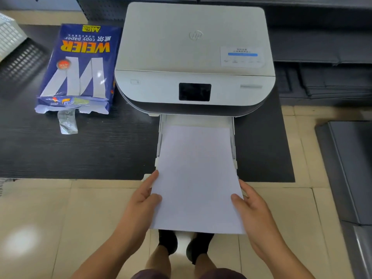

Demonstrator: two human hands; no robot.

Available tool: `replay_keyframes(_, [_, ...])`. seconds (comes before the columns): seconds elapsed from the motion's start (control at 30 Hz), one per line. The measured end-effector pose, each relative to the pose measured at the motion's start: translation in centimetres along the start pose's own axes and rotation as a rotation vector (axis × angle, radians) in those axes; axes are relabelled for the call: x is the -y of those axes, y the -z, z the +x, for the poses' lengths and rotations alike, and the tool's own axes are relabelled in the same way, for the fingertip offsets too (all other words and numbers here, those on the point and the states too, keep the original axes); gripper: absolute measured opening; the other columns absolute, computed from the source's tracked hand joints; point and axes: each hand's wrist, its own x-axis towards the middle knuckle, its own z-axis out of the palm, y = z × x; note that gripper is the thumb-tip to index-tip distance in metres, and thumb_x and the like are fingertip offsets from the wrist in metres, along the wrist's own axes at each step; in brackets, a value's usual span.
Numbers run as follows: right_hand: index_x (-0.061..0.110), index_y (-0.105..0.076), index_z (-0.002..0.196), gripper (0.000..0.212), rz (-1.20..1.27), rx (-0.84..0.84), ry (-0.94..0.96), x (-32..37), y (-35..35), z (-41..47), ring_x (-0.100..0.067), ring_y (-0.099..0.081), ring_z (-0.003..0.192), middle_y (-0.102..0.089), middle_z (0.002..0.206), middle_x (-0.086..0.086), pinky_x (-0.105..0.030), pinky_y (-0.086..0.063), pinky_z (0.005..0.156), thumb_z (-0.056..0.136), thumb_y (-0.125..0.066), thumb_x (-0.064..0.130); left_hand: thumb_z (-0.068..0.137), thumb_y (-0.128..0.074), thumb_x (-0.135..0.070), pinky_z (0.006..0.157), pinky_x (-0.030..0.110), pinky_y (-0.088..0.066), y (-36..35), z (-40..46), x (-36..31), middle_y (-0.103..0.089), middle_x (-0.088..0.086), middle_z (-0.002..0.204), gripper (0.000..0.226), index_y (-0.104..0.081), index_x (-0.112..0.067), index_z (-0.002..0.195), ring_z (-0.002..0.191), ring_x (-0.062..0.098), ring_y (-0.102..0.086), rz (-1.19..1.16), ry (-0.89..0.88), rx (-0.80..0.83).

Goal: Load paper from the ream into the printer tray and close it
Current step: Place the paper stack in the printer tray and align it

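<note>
A white printer [193,47] stands on a black mat, with its paper tray [233,135] pulled out toward me. A stack of white paper [196,178] lies partly in the tray, its near half sticking out past the mat's edge. My left hand [144,195] grips the stack's left edge with the thumb on top. My right hand [248,204] holds the right edge the same way. The blue ream [78,67] lies left of the printer, its torn end facing me.
A strip of torn wrapper [67,123] lies in front of the ream. A white mesh basket [9,35] sits at the far left. Dark flat panels [330,77] are stacked to the right. Below the mat is tiled floor, with my feet [185,246] under the paper.
</note>
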Motion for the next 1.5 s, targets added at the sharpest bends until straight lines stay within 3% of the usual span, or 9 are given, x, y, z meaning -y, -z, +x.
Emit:
replay_keyframes(0.13, [0.038,-0.053,0.134,0.039,0.014,0.009,0.002,0.8,-0.4,0.9,-0.004,-0.07,0.084,-0.071,0.106,0.013,-0.015,-0.051,0.057,0.1,-0.05,0.018,0.1,-0.042,-0.008,0.087,0.032,-0.053,0.2,1.4,-1.2,-0.061,-0.008,0.131,0.056,-0.042,-0.036,0.149,0.113,0.018,-0.062,-0.01,-0.005,0.028])
replay_keyframes(0.33, [0.031,-0.046,0.14,0.044,0.093,-0.022,-0.026,1.0,-0.2,1.5,-0.025,-0.061,0.067,-0.069,0.103,-0.001,-0.037,-0.057,0.054,0.1,-0.052,0.014,0.1,-0.041,-0.003,0.081,0.024,-0.051,-0.2,3.4,-2.9,-0.061,-0.022,0.124,0.056,-0.042,-0.028,0.15,0.111,0.01,-0.062,-0.043,-0.008,0.053])
replay_keyframes(0.6, [0.034,-0.05,0.138,0.046,-0.052,-0.014,0.019,0.9,-0.1,2.6,-0.027,-0.063,0.062,-0.061,0.111,0.014,-0.036,-0.061,0.061,0.099,-0.05,0.008,0.101,-0.04,-0.003,0.073,0.02,-0.05,-0.6,4.1,-3.3,-0.058,-0.023,0.12,0.057,-0.038,-0.031,0.151,0.106,0.008,-0.06,-0.035,-0.02,0.039])
replay_keyframes(0.73, [0.041,-0.052,0.132,0.046,-0.024,-0.013,0.034,0.7,0.4,2.3,-0.028,-0.061,0.062,-0.062,0.116,0.014,-0.036,-0.06,0.059,0.099,-0.05,0.008,0.1,-0.04,-0.003,0.082,0.024,-0.051,-0.8,3.9,-3.0,-0.058,-0.016,0.134,0.059,-0.039,-0.035,0.15,0.116,0.011,-0.059,-0.01,-0.063,0.031])
replay_keyframes(0.87, [0.038,-0.052,0.133,0.046,0.014,-0.022,0.027,1.4,0.6,3.7,-0.025,-0.059,0.063,-0.063,0.116,0.011,-0.035,-0.059,0.058,0.099,-0.05,0.006,0.101,-0.038,-0.002,0.076,0.018,-0.051,-1.6,5.0,-3.6,-0.057,-0.026,0.12,0.055,-0.044,-0.034,0.146,0.106,0.005,-0.06,-0.018,-0.068,0.031])
replay_keyframes(1.0, [0.032,-0.05,0.138,0.048,0.012,0.018,0.005,2.0,0.1,5.3,-0.026,-0.058,0.069,-0.061,0.117,0.012,-0.034,-0.055,0.057,0.098,-0.049,0.005,0.1,-0.038,-0.002,0.077,0.023,-0.052,-1.5,6.2,-3.6,-0.058,-0.019,0.123,0.055,-0.045,-0.034,0.145,0.106,0.009,-0.062,-0.047,-0.047,0.009])
replay_keyframes(1.2, [0.044,-0.051,0.128,0.045,-0.008,0.003,0.04,1.1,-0.2,4.9,-0.024,-0.057,0.066,-0.06,0.117,0.014,-0.026,-0.051,0.051,0.099,-0.05,0.009,0.101,-0.038,0.0,0.068,0.017,-0.054,-1.5,6.1,-2.7,-0.059,-0.022,0.121,0.053,-0.048,-0.038,0.138,0.106,0.009,-0.062,-0.087,-0.07,-0.006])
replay_keyframes(1.4, [0.034,-0.052,0.134,0.046,-0.002,-0.069,0.083,2.6,0.3,7.2,-0.019,-0.055,0.064,-0.064,0.112,0.01,-0.025,-0.05,0.052,0.098,-0.05,0.005,0.098,-0.039,0.0,0.092,0.04,-0.059,-2.5,8.3,-4.0,-0.063,-0.012,0.124,0.055,-0.049,-0.033,0.141,0.104,0.016,-0.068,-0.095,-0.105,-0.005])
replay_keyframes(1.5, [0.029,-0.051,0.138,0.045,-0.003,-0.073,0.079,3.4,0.4,8.5,-0.015,-0.057,0.058,-0.069,0.102,0.012,-0.027,-0.053,0.059,0.097,-0.053,0.01,0.093,-0.042,-0.004,0.1,0.046,-0.054,-2.2,9.7,-4.9,-0.054,-0.005,0.144,0.057,-0.05,-0.037,0.14,0.123,0.019,-0.061,-0.092,-0.131,0.013])
